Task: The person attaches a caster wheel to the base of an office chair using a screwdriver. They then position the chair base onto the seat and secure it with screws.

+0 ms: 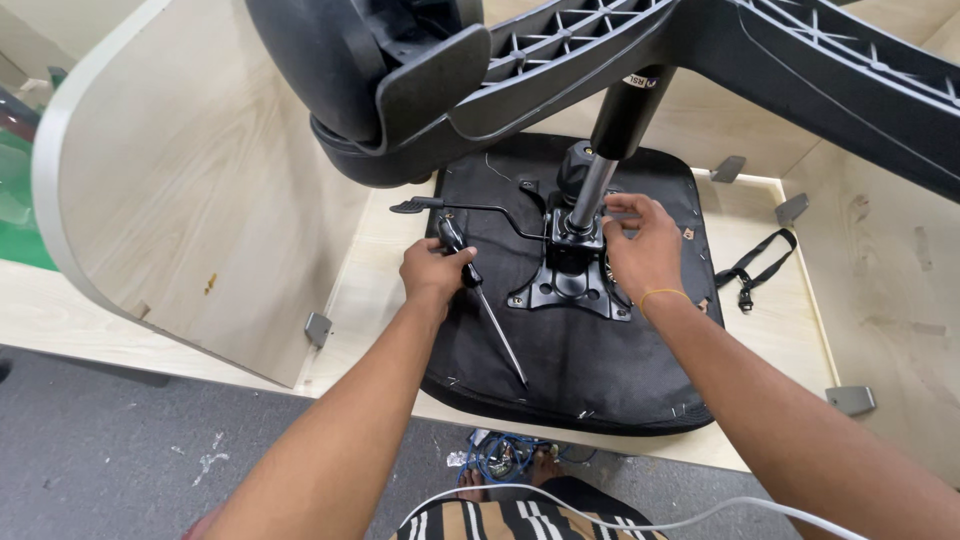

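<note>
A pale wooden tabletop carries an upturned black chair seat, which lies flat near the front edge and hangs slightly over it. Toward the right edge a black strap with a buckle lies loose on the wood. Grey metal brackets sit along the side edges, joining upright wooden panels.

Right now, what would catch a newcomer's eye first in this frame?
The upturned office chair seat at centre, its black metal mechanism plate carrying the gas lift column up to the star base across the top. The left hand grips a screwdriver over the seat, and the right hand touches the plate beside the column.
</note>
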